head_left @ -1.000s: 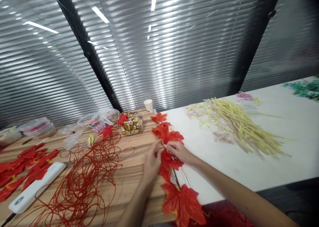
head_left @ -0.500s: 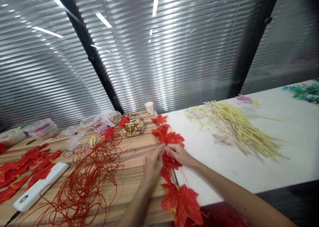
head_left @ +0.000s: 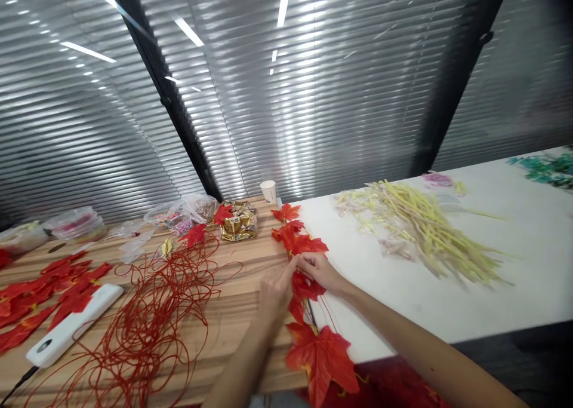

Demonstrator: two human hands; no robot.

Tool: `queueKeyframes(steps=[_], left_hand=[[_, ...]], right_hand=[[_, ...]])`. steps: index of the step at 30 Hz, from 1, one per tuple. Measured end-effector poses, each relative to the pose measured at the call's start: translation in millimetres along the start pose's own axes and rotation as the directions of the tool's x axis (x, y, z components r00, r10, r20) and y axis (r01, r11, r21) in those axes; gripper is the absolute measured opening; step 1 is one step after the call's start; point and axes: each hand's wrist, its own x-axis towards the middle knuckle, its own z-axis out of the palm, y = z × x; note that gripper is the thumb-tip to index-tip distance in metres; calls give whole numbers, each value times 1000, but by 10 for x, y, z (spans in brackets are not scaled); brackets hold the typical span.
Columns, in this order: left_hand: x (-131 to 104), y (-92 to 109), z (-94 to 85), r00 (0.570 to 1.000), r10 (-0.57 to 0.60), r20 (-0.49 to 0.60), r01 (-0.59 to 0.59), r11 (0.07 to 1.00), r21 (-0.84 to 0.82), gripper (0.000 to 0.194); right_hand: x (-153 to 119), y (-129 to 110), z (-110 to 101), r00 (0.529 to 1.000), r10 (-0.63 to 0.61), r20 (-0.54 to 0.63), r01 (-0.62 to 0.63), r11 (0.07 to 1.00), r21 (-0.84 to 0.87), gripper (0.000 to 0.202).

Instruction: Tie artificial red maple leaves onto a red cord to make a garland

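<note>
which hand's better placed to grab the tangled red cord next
Probably the left hand: it is nearer the tangled red cord, while the right hand is farther off, beside the white tabletop.

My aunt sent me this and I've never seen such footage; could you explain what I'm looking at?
There is no machine here: a camera worn on a person's head looks forward and down at their bare hands. The left hand and right hand meet at a garland of red maple leaves, fingertips pinched together; exactly what they pinch is hidden.

The garland lies where a wooden tabletop meets a white one. On the wood are tangled red cord, more red leaves, a gold packet and a paper cup. On the white surface lie yellow stems. Slatted blinds stand behind.
</note>
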Motion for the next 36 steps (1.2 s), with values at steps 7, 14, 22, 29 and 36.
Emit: queueKeyframes(steps=[7,14,22,29,36], left_hand=[[103,47,-85,990,-140,25,140,926,-351,32],[175,-33,-47,866,-399,301,476,474,-740,24],[190,-61,-58,786,-505,357,550,305,-778,25],[194,-111,-74,694,-531,486,628,116,-770,28],[195,-116,-129,800,-337,496,574,191,-796,26]], right_hand=[[21,-51,4,1000,-13,-10,13,1000,17,44],[-16,-133,-6,988,-33,149,48,994,-97,43],[24,-89,-65,976,-91,199,136,965,-224,39],[20,-98,-51,971,-132,197,189,933,-306,33],[-12,-172,-85,976,-64,209,102,979,-177,36]])
